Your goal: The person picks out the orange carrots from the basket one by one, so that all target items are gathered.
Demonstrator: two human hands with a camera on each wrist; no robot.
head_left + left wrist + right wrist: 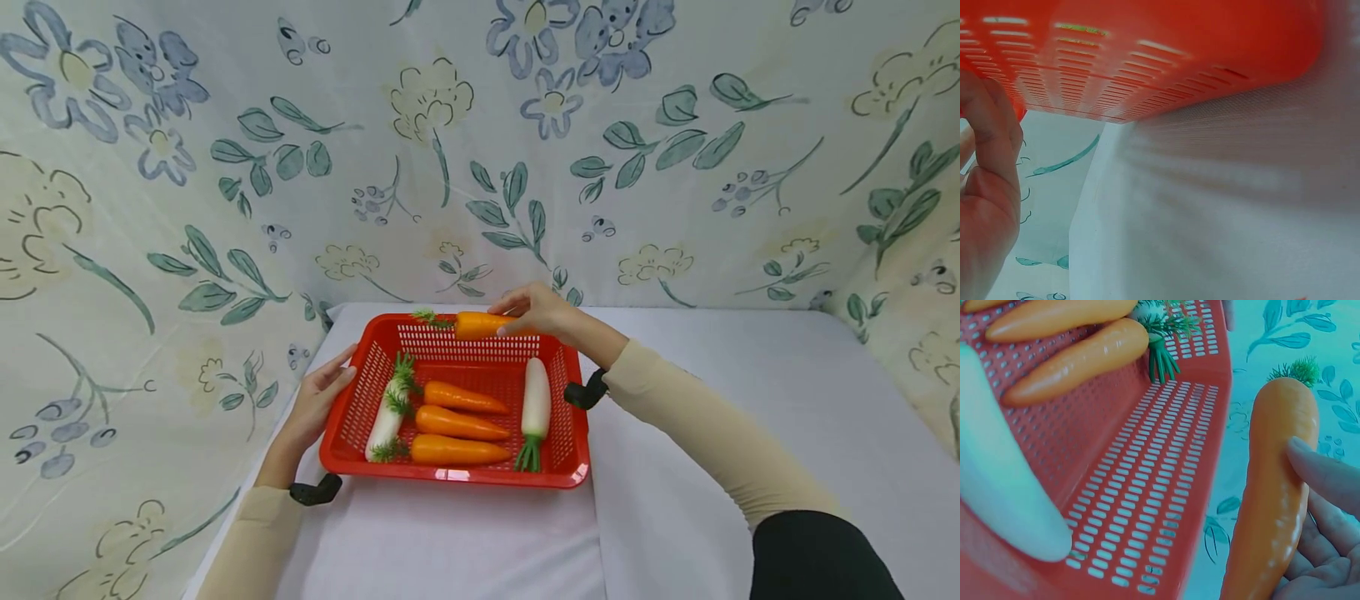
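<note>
My right hand (546, 315) pinches an orange carrot (474, 326) with a green leafy top between thumb and fingers, above the far rim of a red plastic basket (450, 474). The right wrist view shows this carrot (1279, 481) outside the basket wall, thumb across it. At the basket's left side, my left hand (311, 408) grips the rim. Inside lie three carrots (461, 422) in a stack of rows, leafy ends leftward. A white radish (387, 421) leans along the left wall, and another white radish (536, 392) lies at the right, green stems toward me.
The basket stands on a table with a white cloth (720, 392). Behind and to the left hangs a floral curtain (450, 217). Black straps with cameras sit on both wrists, the right one (587, 390) close to the basket's right rim.
</note>
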